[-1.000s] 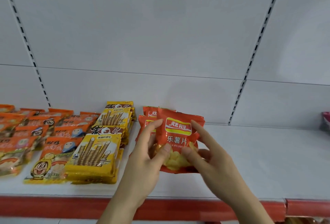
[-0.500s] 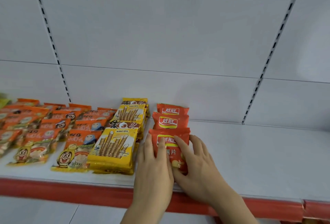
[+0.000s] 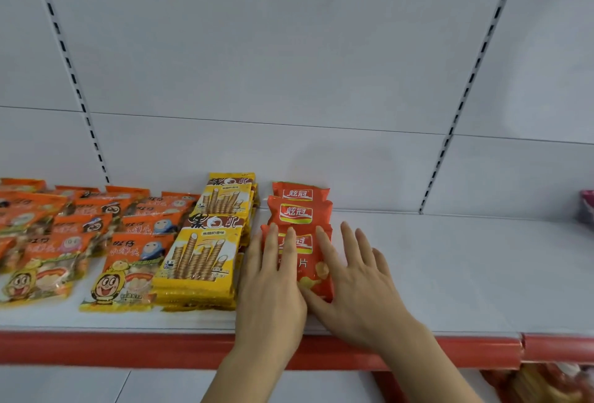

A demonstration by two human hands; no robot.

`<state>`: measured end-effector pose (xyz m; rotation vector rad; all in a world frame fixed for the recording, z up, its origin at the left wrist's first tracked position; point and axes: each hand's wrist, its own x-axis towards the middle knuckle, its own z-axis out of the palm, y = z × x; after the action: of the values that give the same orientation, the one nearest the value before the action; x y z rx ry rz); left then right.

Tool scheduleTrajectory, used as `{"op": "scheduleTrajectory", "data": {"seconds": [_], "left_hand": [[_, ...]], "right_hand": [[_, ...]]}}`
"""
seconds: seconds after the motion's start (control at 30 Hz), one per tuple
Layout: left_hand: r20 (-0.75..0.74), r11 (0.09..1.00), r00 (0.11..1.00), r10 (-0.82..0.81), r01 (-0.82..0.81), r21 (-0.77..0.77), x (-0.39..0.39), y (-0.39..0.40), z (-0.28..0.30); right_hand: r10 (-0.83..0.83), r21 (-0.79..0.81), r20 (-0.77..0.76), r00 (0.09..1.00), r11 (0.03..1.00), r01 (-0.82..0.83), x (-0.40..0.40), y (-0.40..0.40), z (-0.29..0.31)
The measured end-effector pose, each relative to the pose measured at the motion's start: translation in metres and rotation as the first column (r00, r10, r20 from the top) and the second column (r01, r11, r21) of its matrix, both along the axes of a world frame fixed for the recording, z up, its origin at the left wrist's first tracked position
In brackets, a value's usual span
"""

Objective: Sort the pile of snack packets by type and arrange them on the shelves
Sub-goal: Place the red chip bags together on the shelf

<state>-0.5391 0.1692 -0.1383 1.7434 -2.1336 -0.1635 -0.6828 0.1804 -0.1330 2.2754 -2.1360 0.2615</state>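
A red chip packet (image 3: pixel 311 269) lies flat on the white shelf (image 3: pixel 450 274), frontmost in a row of three red packets; the other two (image 3: pixel 299 211) overlap behind it toward the back wall. My left hand (image 3: pixel 273 277) lies flat with straight fingers on the packet's left side. My right hand (image 3: pixel 356 277) rests with spread fingers over its right side and the shelf beside it. To the left stand yellow wafer-roll packets (image 3: pixel 201 258) in stacks, then rows of orange cartoon packets (image 3: pixel 128 261).
The shelf has a red front strip (image 3: pixel 128 348) and a white back panel with slotted uprights (image 3: pixel 463 97). A pink packet (image 3: pixel 586 206) shows at the far right edge. More packets (image 3: pixel 540 383) are partly visible on the level below at bottom right.
One second ago both hands held the red packet up above the shelf. They laid it down in front of the other two, and now the fingers are flattened and spread on it.
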Motion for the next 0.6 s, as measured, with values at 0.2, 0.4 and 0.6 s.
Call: {"op": "scheduleTrajectory", "data": {"seconds": [0.2, 0.4, 0.6], "left_hand": [[-0.144, 0.906, 0.982, -0.119, 0.048, -0.421, -0.025, 0.006, 0.006], [-0.117, 0.904, 0.963, -0.241, 0.178, -0.389, -0.102, 0.030, 0.008], [-0.080, 0.909, 0.951, -0.298, 0.257, -0.329, -0.243, 0.077, 0.006]], "right_hand": [[-0.163, -0.177, 0.030, 0.986, 0.970, 0.166, -0.033, 0.023, 0.011], [-0.272, -0.181, 0.043, 0.961, 0.944, 0.275, -0.110, 0.073, 0.012], [-0.409, -0.195, 0.085, 0.909, 0.887, 0.418, -0.244, 0.148, 0.020]]}}
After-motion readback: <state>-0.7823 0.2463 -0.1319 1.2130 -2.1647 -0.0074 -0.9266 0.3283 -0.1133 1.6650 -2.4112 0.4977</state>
